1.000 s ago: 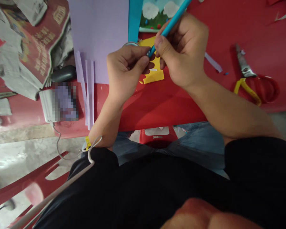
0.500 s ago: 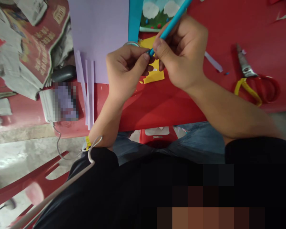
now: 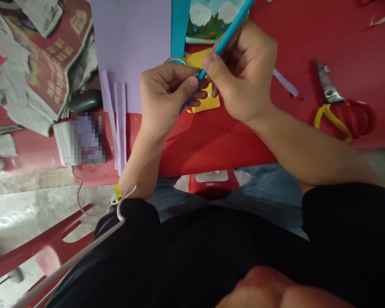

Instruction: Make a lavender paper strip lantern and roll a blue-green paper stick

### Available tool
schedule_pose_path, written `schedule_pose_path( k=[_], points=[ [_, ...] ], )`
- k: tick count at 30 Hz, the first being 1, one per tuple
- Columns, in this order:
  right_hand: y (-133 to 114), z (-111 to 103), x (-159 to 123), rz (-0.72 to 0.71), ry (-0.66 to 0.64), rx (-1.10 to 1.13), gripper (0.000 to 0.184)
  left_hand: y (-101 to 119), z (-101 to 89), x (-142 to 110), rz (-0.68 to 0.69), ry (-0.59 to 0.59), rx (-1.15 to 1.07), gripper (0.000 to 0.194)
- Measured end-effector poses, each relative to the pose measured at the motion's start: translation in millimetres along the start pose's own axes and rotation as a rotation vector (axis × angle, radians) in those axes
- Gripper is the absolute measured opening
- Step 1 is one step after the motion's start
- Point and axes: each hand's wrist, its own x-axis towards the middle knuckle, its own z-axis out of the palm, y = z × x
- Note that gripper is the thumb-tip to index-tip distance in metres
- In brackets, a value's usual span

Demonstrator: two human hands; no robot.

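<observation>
A long, narrow blue strip (image 3: 233,31), which looks like folded or rolled paper, runs slantwise between both hands. My left hand (image 3: 167,94) pinches it near its lower end between thumb and forefinger, and a bit of blue shows below those fingers. Close by on the upper side, my right hand (image 3: 248,75) grips the same strip, with the thumb on top and the other fingers curled beneath. A small shiny spot at the left fingertips is too small to name. Under the hands lies yellow paper (image 3: 208,102), partly hidden, and behind the left hand shows the rim of a round object (image 3: 176,60).
Scissors (image 3: 332,96) with one yellow and one red handle lie right on the red table (image 3: 211,145). A purple sheet (image 3: 131,42), purple strips (image 3: 120,128), a dark mouse-shaped object (image 3: 85,100), a white corded box (image 3: 64,145) and newspapers (image 3: 57,60) are left. A picture card (image 3: 211,32) lies behind.
The blue strip has slid slightly down and left through the left fingers, so its tail now shows beneath them. Both hands keep their grip and have shifted only a little.
</observation>
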Motion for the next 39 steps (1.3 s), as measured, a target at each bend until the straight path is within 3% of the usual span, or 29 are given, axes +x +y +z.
schedule_pose_path(
  k=[7, 13, 16, 21, 25, 29, 32, 39],
  points=[
    [-2, 3, 0, 0.021, 0.026, -0.032, 0.048, 4, 1.3, 0, 0.028, -0.014, -0.008, 0.037],
    [-2, 3, 0, 0.0, 0.052, -0.05, 0.05, 11, 3.3, -5, 0.031, -0.006, 0.154, 0.041],
    [1, 4, -1, -0.017, 0.06, -0.028, 0.047, 9, 2.2, -6, 0.111, -0.02, 0.145, 0.031],
    [5, 6, -2, -0.039, 0.094, 0.033, 0.039, 0, 2.7, -5, 0.157, -0.018, 0.154, 0.034],
    [2, 4, -3, -0.02, 0.087, -0.011, 0.04, -4, 5.7, -4, 0.29, 0.021, 0.117, 0.018],
    [-4, 2, -3, 0.017, 0.074, -0.092, 0.039, 3, 7.6, -8, 0.352, 0.105, 0.358, 0.012],
    [-2, 1, -3, 0.037, 0.083, -0.09, 0.034, 8, 6.7, -11, 0.336, 0.122, 0.525, 0.015],
    [12, 4, -2, -0.014, 0.106, -0.101, 0.043, -3, -0.3, -11, 0.201, 0.122, 0.515, 0.026]
  ],
)
